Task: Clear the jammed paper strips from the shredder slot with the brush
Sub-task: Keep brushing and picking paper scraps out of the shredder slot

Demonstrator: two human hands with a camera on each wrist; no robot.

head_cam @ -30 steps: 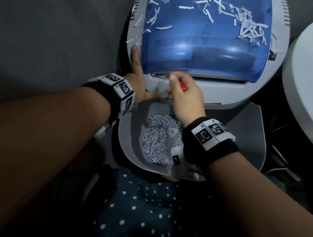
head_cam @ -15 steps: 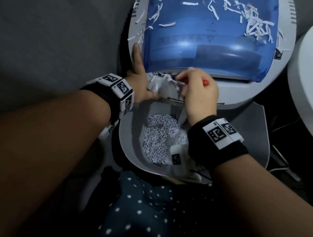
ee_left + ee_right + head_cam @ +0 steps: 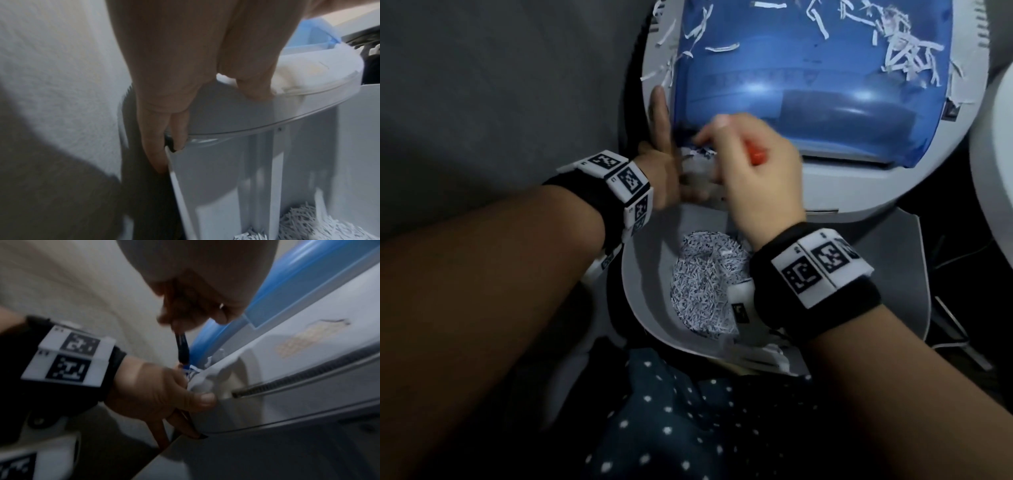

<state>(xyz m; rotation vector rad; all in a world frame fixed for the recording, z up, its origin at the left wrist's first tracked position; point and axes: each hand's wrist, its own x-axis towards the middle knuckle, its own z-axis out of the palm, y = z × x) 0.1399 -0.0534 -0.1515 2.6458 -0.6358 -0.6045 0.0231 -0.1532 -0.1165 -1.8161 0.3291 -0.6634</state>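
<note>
Two forearms reach forward over a dark dotted cloth (image 3: 671, 428) at the near edge of the head view, each with a black wrist band (image 3: 822, 294) carrying white marker blocks. Just beyond the cloth and below both hands sits the pale grey bin (image 3: 643, 294), open at the top, with a heap of fine shredded paper (image 3: 705, 284) on its floor; the left wrist view shows the same shreds low in the bin's far corner.

Above the bin, the right hand (image 3: 753, 174) has its fingers curled around a brush (image 3: 182, 347): the red-orange handle end pokes out beside the knuckles in the head view, and the dark stem runs down from the fingertips in the right wrist view. Its tip meets a small bunch of paper strips (image 3: 698, 161) at the near left corner of the blue cover, where the slot edge lies.

Immediately left of that grip, the left hand (image 3: 667, 161) clasps the shredder (image 3: 859, 185) head at its left corner, thumb on the white top next to the strips, lower fingers hooked under the rim, one finger lying straight along the cover's side.

Past the grip, the translucent blue cover (image 3: 808, 75) rises, strewn with loose white strips (image 3: 907, 51). Farther left stands a grey textured wall (image 3: 500, 85); to the right, a white rounded object shows at the frame's edge, with thin cables on the dark floor below it.
</note>
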